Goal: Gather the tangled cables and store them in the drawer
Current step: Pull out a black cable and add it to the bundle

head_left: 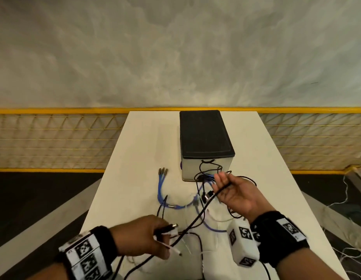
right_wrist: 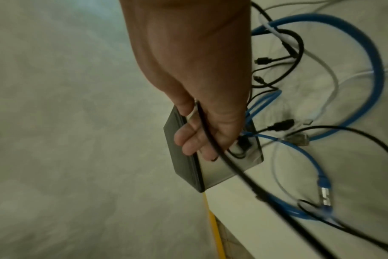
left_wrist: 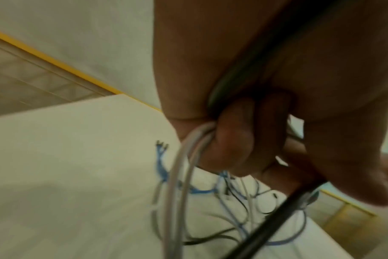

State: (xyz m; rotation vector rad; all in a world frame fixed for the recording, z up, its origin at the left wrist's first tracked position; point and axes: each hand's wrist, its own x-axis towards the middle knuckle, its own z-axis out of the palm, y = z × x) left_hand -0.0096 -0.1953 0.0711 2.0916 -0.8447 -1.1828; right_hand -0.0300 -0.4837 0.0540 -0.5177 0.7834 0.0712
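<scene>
A tangle of blue [head_left: 161, 190], black and white cables lies on the white table [head_left: 147, 138] in front of a small drawer box [head_left: 203, 136] with a black top. Some black loops hang across the box's pale front [head_left: 195, 168]. My left hand [head_left: 165, 238], low and near me, grips a bundle of white cable [left_wrist: 184, 175] and a black cable end [head_left: 169, 227] in curled fingers [left_wrist: 237, 140]. My right hand [head_left: 222, 183] is raised palm-up just before the box front. A taut black cable [right_wrist: 222, 157] runs between its thumb and straight fingers [right_wrist: 188, 140] down to my left hand.
A yellow-framed mesh fence [head_left: 54, 138] runs behind and beside the table. The table's side edges slope away on both sides. Loose pale strings [head_left: 349, 199] lie on the floor at the right. Blue cable plugs [head_left: 163, 171] rest left of the box.
</scene>
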